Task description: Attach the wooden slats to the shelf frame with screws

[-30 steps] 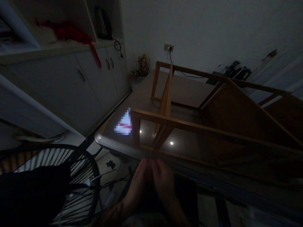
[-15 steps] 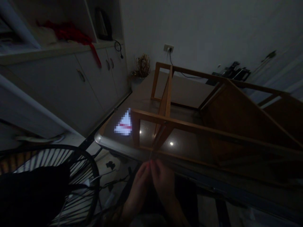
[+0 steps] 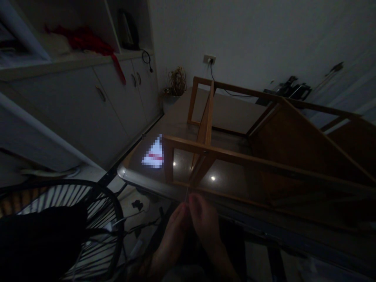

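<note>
Pinching a thin pin (image 3: 187, 193) between left hand (image 3: 173, 231) and right hand (image 3: 204, 227), fingertips together, just before the wooden frame (image 3: 205, 156); steady alignment needed next.

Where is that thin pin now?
The thin pin stands bottom centre, pinched between left hand and right hand, before the wooden frame.

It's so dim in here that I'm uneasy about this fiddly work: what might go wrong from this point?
The left hand and right hand pinch a thin pin by the wooden frame; in this gloom it might prick a fingertip or be dropped among the cables on the floor. The frame lies near the table edge and might slip off.
</note>
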### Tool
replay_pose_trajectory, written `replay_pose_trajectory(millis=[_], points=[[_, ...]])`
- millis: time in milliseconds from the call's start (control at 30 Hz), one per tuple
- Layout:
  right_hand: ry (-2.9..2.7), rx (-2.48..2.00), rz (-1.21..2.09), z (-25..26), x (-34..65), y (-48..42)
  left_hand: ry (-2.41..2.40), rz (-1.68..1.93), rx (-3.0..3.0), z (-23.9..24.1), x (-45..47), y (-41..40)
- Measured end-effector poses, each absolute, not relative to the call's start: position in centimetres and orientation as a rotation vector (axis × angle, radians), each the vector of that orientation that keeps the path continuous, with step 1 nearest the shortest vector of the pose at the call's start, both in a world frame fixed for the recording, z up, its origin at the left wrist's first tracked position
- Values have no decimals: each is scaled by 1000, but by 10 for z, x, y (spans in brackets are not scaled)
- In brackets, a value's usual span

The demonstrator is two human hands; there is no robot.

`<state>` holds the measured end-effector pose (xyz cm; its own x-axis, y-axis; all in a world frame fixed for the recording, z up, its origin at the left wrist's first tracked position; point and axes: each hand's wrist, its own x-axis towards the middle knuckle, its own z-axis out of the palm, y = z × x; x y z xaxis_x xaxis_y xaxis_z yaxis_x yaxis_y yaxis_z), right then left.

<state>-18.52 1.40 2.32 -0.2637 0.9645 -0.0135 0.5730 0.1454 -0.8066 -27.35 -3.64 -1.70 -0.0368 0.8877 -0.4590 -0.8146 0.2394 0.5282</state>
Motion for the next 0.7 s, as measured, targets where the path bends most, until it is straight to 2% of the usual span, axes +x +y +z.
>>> replay_pose_trajectory(millis=[400, 700], points=[[-1935, -1446, 991, 32, -192, 18, 1127, 1407, 441, -14, -284, -33], [-1593, -1440, 1313, 28, -197, 23, 1498, 1258, 1108, -7, -311, -28]])
